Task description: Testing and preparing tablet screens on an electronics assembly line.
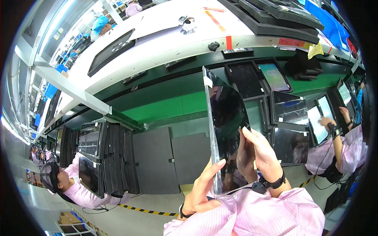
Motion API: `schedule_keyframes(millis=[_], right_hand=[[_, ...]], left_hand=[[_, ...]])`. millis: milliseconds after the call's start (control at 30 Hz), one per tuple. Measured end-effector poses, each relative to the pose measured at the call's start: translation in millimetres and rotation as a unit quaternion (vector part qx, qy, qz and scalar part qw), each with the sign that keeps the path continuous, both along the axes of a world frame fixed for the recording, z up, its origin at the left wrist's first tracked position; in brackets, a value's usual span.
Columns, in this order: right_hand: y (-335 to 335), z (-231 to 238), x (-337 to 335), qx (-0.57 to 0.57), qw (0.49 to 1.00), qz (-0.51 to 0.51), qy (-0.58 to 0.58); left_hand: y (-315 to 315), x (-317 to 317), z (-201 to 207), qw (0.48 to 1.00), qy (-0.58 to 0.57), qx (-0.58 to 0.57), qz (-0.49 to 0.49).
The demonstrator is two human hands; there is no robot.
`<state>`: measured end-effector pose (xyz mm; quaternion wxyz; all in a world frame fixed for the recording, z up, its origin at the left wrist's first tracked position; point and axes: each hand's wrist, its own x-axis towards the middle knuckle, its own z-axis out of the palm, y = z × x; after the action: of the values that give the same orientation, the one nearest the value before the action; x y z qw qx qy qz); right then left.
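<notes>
Glossy black rectangular screen panel (225, 129), thin and mirror-smooth, stands on edge in front of the person, held up between both hands above the pink-sleeved forearms; a small white paper tab sits at its upper left corner, and clear film hangs loose at its lower edge.

Behind it runs the long green conveyor belt (173, 100), matte and flat, with a white-topped workbench (157, 35) beyond it. Two dull grey square mats (169, 159) lie side by side below the belt. At the left, a rack of upright black panels (106, 155) stands packed edge to edge. At the right, several flat tablets (291, 114) lie on the belt, some lit.

Left hand (201, 192) grips the panel's lower left edge, thumb stretched along the front face, fingers curled behind. Right hand (262, 151) is pressed flat against the panel's right side, fingertips on its edge; a black wristband (273, 183) circles that wrist.

A red rectangular label (228, 42) marks the bench's front edge, and a yellow paper tag (315, 50) hangs farther right.
</notes>
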<state>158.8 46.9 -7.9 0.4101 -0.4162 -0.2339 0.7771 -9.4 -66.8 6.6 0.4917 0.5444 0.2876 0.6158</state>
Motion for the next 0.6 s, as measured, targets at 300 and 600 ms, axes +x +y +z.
schedule_keyframes(millis=[300,600], right_hand=[[7.6,-5.1,-0.6,0.029,0.999,-0.019,-0.007],[10.4,-1.1,4.5,0.087,0.993,-0.044,-0.068]], left_hand=[[10.6,-1.7,-10.1,0.995,0.066,0.050,0.056],[4.6,5.0,-15.8,0.973,-0.220,0.013,-0.071]])
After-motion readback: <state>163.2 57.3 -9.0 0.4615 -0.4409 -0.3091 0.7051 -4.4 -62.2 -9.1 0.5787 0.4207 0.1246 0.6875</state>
